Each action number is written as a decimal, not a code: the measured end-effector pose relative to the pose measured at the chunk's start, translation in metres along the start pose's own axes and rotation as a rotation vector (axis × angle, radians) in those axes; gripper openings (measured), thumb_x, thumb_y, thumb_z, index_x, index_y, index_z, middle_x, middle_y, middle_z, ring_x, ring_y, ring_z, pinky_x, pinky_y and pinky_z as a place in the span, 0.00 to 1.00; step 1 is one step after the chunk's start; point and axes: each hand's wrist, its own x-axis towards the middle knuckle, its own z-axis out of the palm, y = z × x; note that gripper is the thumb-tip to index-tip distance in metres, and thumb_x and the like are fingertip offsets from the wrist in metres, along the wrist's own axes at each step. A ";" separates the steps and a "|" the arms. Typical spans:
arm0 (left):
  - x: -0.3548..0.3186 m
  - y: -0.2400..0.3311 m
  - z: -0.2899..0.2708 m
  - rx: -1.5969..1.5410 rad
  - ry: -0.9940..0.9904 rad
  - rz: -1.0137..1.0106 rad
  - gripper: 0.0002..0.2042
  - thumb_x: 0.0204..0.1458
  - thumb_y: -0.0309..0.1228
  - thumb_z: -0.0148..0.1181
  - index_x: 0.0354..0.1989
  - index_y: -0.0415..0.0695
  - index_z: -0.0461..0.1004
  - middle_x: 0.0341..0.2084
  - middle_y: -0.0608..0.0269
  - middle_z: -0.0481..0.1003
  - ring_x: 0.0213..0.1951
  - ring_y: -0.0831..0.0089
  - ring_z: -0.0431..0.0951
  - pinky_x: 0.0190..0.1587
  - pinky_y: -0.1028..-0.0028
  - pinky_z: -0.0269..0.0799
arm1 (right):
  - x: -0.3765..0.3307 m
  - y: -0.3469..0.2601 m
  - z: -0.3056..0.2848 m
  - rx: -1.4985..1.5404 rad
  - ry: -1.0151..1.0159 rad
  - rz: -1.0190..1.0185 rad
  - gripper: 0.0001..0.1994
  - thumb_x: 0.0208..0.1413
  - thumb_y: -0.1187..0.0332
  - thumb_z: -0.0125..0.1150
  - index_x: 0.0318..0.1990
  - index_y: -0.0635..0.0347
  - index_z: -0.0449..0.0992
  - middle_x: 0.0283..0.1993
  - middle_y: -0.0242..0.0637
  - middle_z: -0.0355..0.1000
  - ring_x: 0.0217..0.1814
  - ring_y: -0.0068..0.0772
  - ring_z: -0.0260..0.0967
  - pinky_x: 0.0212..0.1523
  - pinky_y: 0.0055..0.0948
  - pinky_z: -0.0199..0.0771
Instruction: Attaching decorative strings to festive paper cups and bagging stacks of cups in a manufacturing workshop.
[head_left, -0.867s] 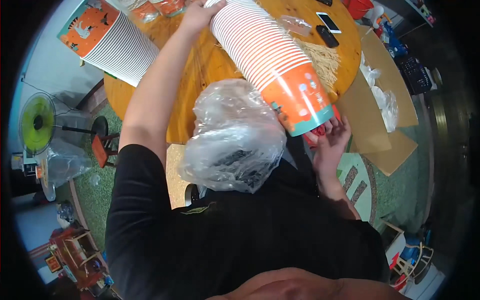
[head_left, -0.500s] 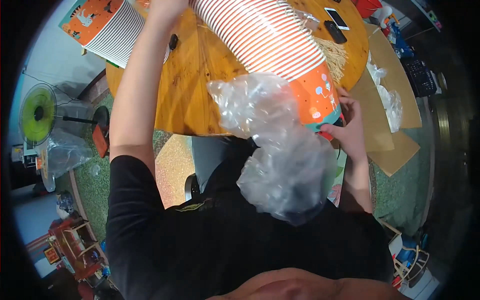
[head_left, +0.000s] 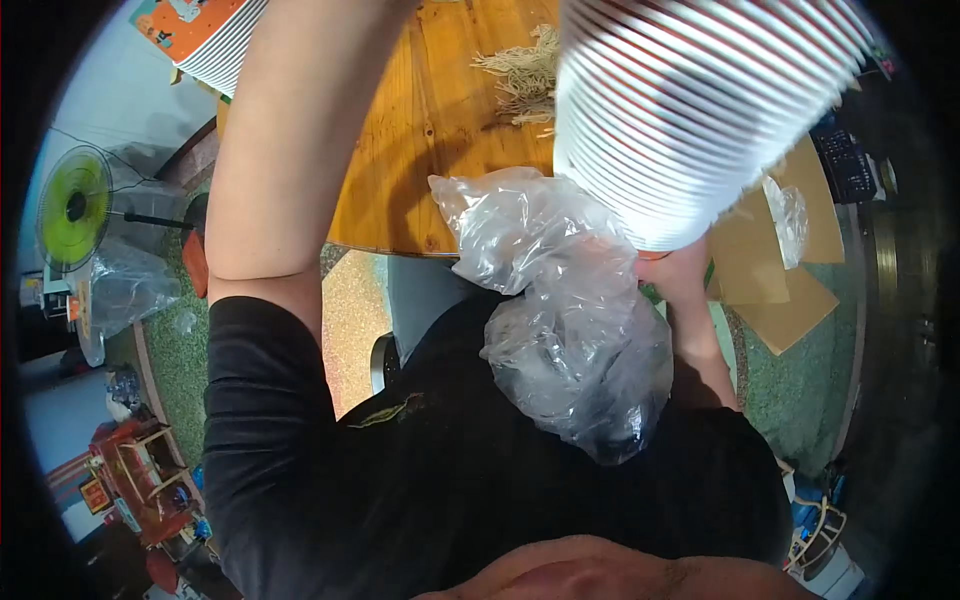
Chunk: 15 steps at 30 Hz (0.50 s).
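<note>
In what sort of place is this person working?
Probably a room in a home, perhaps doubling as a small workspace: there is a green standing fan, a wooden table, and a long stack of nested tubs beside it.

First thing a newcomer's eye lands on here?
Probably the tall, tilted stack of nested white-rimmed cups, filling the upper right, its lower end just above the person's right hand in the picture. Next, the crumpled clear plastic bag at centre, shining against the black short-sleeved shirt. Then perhaps the round green-bladed fan at the far left.
</note>
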 end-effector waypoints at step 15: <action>-0.175 0.200 0.135 -0.109 -0.732 -0.497 0.28 0.46 0.27 0.71 0.60 0.44 0.76 0.61 0.50 0.74 0.58 0.51 0.77 0.56 0.60 0.75 | -0.048 0.050 -0.031 0.220 0.371 -0.015 0.55 0.31 0.58 0.90 0.67 0.73 0.64 0.64 0.47 0.72 0.64 0.43 0.72 0.66 0.42 0.71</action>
